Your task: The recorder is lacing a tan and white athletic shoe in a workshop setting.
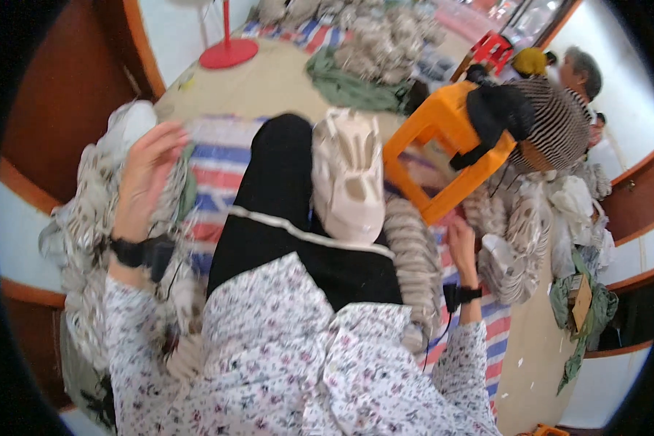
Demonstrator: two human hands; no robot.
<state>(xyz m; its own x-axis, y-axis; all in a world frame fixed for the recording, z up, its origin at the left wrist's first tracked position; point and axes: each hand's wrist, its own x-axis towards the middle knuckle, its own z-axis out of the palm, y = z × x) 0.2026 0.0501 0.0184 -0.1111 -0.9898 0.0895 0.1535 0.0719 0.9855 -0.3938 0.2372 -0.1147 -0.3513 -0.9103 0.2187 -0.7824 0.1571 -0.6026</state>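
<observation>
A cream-white moulded shell (349, 207) with long slots and a rounded end lies on my right thigh, shaped like a shoe or a mask; I cannot tell which. Across my black-clad lap runs a thin pale band (291, 227). My left hand (149, 163) is raised to the left of my knee, fingers stretched out and slightly blurred, with nothing visible in them. Low beside my right thigh, my right hand (461, 240) has loosely bent, parted fingers and appears to hold nothing. It is close to a long row of nested beige shells (412, 261).
An orange plastic stool (443, 145) with a black cloth (490, 116) stands ahead right. Heaps of pale shells (94, 196) lie on my left, with more stacks (516, 247) on the right. A person in stripes (556, 120) sits beyond. A red stand base (227, 54) is far left.
</observation>
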